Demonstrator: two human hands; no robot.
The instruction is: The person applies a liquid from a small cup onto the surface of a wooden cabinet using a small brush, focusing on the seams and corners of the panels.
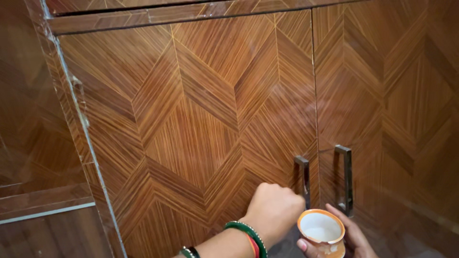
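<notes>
The left hand [273, 210] is closed into a fist at the left door handle [302, 180] of a wooden cabinet, its fingers curled in tight at the lower part of the metal bar; whether they actually wrap the bar or only press against it cannot be told from this angle. Green and red bangles [248, 236] ring that wrist. The right hand [349, 236] sits low, just beside the left, its fingers cupped around a small cup [321, 230] with an orange rim and a white inside, held upright and mouth up. The cup looks empty, though a little residue may cling to the bottom. It hangs just below the right door handle [345, 179] and close in front of the left cabinet door [191, 119], whose chevron veneer fills most of the view.

The risk here, as I judge it, lies in how near the cup is to the doors: if the left door swings outward, its edge or the moving fist could knock the cup and tip it from a one-handed hold. The peeling strip along the cabinet's left edge [79, 102] could also snag a sleeve or a bangle.
</notes>
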